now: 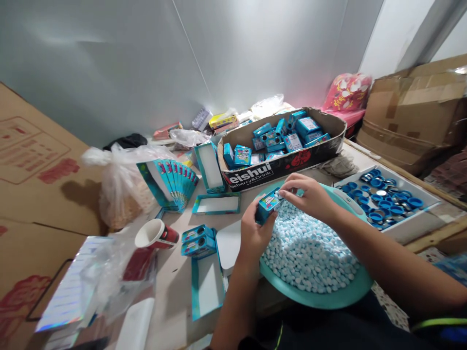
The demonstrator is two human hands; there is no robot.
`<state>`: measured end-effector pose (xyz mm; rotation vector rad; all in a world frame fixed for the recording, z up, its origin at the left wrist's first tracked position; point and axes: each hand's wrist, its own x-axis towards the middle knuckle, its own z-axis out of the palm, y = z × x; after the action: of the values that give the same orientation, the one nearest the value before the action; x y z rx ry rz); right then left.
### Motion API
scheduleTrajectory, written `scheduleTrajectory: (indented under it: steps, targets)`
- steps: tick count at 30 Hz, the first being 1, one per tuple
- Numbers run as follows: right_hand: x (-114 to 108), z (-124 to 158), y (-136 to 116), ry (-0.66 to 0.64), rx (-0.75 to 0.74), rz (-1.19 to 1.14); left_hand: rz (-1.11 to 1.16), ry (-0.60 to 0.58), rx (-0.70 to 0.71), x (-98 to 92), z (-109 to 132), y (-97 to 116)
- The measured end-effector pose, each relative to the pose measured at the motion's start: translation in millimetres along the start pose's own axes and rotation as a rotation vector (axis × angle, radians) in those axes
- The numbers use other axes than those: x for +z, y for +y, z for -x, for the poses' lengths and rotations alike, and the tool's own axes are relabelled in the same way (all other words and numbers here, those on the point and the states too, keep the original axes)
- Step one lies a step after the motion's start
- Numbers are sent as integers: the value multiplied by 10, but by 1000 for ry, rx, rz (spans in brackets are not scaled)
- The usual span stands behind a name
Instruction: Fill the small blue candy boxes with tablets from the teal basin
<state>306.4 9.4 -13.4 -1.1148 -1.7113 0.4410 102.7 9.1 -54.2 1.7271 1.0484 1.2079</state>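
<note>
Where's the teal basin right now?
In the head view, the teal basin is right of centre, under the right hand, with the white tray of blue caps beyond it to the right.

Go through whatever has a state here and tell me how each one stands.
Blue tin, held, printed face showing; lid unclear.
Left hand, closed around the tin.
Right hand, fingers at the tin's end.
Teal basin, open, filled with pale candies.
Black carton, open, holding tins.
White tray, open, holding blue caps.
Paper cup, tipped sideways.
</note>
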Motion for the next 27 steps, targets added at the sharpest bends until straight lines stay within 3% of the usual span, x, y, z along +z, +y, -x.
scheduleTrajectory:
  steps: [5,10,13,16,19,22,24,27]
  targets:
    - [23,13,48,-20,-2,25,-51,-33,106,-19,7,52]
    - [-7,48,5,-9,44,30,26,-29,62,22,34,-5]
    - [-22,73,-21,-78,71,-6,126,-51,5,38,52,-23]
    - [13,102,-15,-122,130,-28,71,-30,38,39,73,9]
    - [68,125,24,-51,239,-111,59,-7,52,46,81,40]
    - [84,129,114,27,352,-165,247,3,-42,66,57,23]
    - [80,129,200,-31,408,-63,371,30,-108,80,33,-5]
    - [108,157,309,-339,426,222,382,111,-109,89,15,-33]
